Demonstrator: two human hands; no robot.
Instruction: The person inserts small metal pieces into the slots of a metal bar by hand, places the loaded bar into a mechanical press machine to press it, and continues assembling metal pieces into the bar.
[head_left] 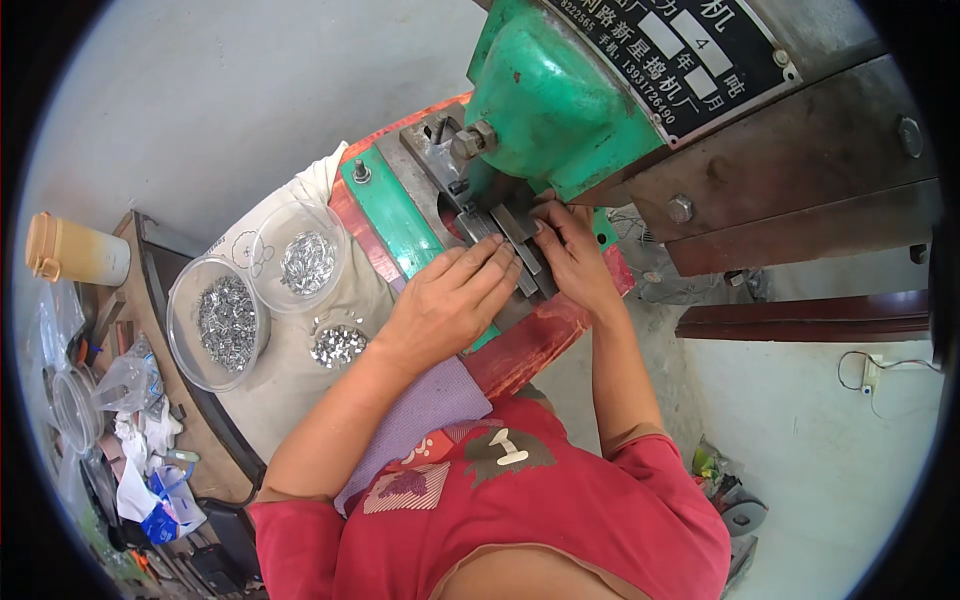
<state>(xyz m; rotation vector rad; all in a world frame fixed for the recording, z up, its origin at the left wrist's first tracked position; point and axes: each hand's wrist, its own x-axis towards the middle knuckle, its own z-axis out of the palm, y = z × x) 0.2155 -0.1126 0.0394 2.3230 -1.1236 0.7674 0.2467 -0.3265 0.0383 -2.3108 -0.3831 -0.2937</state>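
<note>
My left hand lies with its fingers stretched over a grey steel die bar on the press bed; its thumb is hidden. Against the right side of an upright dark metal block, my right hand has its fingers bent and drawn together. Whatever they pinch is hidden. Above both hands hangs the green press head, with a large bolt on its side. A green strip is fixed to the bed left of the die.
Left of the press, two clear round tubs hold small shiny metal pieces. Beside them lies a loose pile of metal bits on a cloth. A cluttered wooden table with a yellow-lidded jar stands farther left. Dark steel machine parts project at right.
</note>
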